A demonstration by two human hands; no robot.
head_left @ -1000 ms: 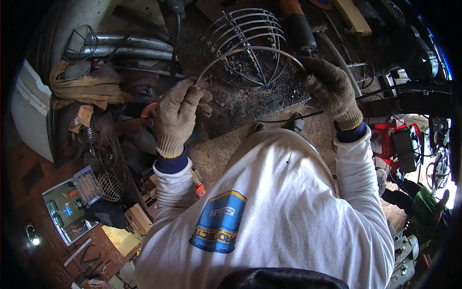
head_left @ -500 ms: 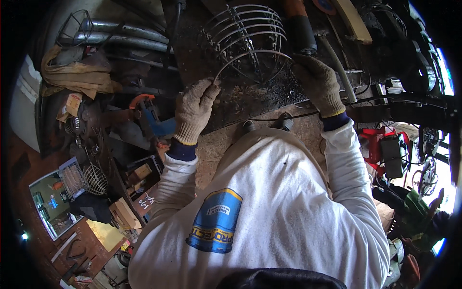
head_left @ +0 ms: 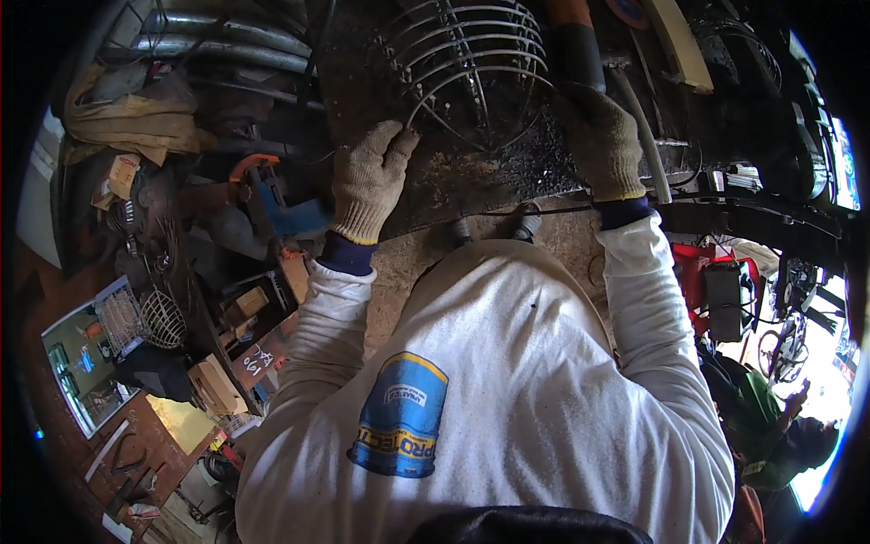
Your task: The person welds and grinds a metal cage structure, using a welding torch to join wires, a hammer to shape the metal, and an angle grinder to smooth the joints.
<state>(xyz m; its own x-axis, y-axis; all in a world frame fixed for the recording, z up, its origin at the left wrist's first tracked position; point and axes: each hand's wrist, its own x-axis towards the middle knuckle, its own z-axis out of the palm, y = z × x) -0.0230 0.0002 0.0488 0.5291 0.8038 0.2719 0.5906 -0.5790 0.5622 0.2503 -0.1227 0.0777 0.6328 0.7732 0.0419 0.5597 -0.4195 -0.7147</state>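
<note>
My left hand (head_left: 370, 181), in a knit work glove, is closed around the near end of a bent wire hoop (head_left: 476, 77), with the fingertips curled at the top where the wire meets them. My right hand (head_left: 603, 140), gloved the same way, grips the other end of that hoop, fingers wrapped shut on it. The hoop arches up and away between my two hands, and just beyond it sits a wire cage (head_left: 462, 45) made of several curved rings, so close to the hoop that I cannot tell where one ends and the other starts. All of this lies on a dark, sooty metal surface (head_left: 453, 181) directly under and ahead of my hands. Off to the outer side of my left hand, lower down, rests a blue and orange power tool (head_left: 276, 204), and further out that way a heap of tan cloth (head_left: 136, 122) lies against some grey metal pipes (head_left: 227, 41). Just past my right hand runs a pale hose (head_left: 648, 150), and a red box (head_left: 716, 290) sits below my right forearm.
</note>
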